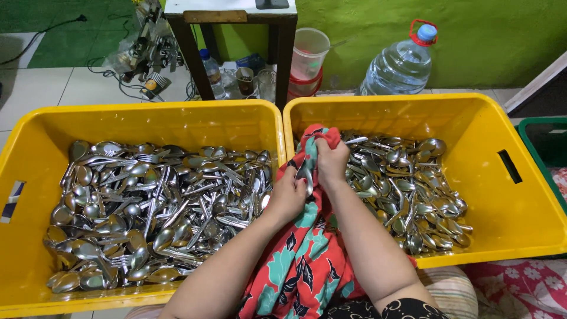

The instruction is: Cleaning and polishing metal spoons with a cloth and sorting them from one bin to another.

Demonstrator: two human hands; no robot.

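Note:
My left hand (pixel 287 195) and my right hand (pixel 331 162) meet over the gap between two yellow crates. Together they wrap a red cloth with teal leaf print (pixel 307 260) around a metal spoon (pixel 305 175), whose bowl shows between the fingers. The cloth hangs down from my hands to my lap. The left crate (pixel 142 121) holds a heap of several steel spoons and forks (pixel 153 207). The right crate (pixel 502 201) holds a smaller pile of spoons (pixel 407 189) on its left side.
A large water jug (pixel 398 65) stands against the green wall behind the crates. A dark wooden table leg (pixel 283 56), a clear plastic container (pixel 308 53), a small bottle (pixel 211 71) and tangled cables sit behind. A green crate edge (pixel 543 142) is at far right.

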